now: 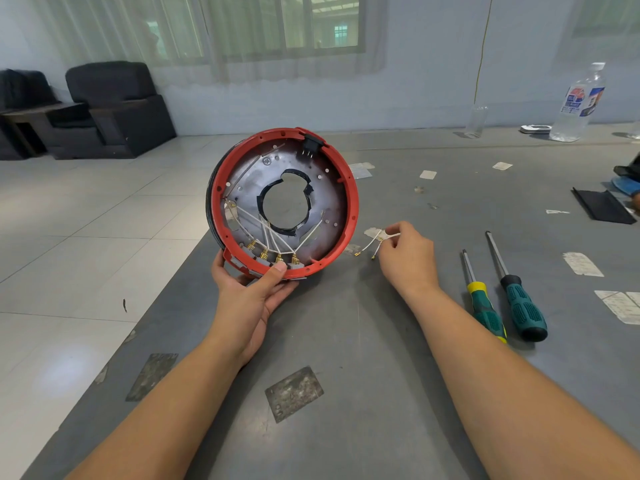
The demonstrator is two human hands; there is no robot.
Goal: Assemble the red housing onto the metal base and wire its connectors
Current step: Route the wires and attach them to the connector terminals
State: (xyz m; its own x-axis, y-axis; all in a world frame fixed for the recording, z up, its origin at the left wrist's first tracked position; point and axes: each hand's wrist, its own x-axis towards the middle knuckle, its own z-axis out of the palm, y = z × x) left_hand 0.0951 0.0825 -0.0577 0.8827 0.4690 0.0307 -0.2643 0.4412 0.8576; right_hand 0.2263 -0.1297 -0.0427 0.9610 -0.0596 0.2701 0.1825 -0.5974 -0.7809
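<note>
We hold the red housing [351,209] tilted up on edge off the worktop [346,341], near its left edge, open side toward us, so we can see inside. The metal base [322,199] already sits within the red ring, central hole visible through it. Our left hand [252,292] cups the assembly from below, fingers curled under the rim, thumb pressed on the lower edge right by the row of brass connectors [277,258]; probably that grip steadies the terminals for plugging. White wires [256,225] run from the left inner wall down to those connectors; four look seated, though we can't confirm how firmly.

Our right hand [408,258] is just right of the housing, apart from it, fingertips pinched on a short loose white wire piece [372,244] with small brass ends hanging toward the worktop. We judge this is the next lead to fit, picked up so it can go to a terminal. The housing lies to the left of this hand, near but not touching.

Two screwdrivers [519,303] lie parallel further right, handles toward us, within reach. A water bottle [578,105] stands at the far right corner. Tape scraps dot the worktop.
</note>
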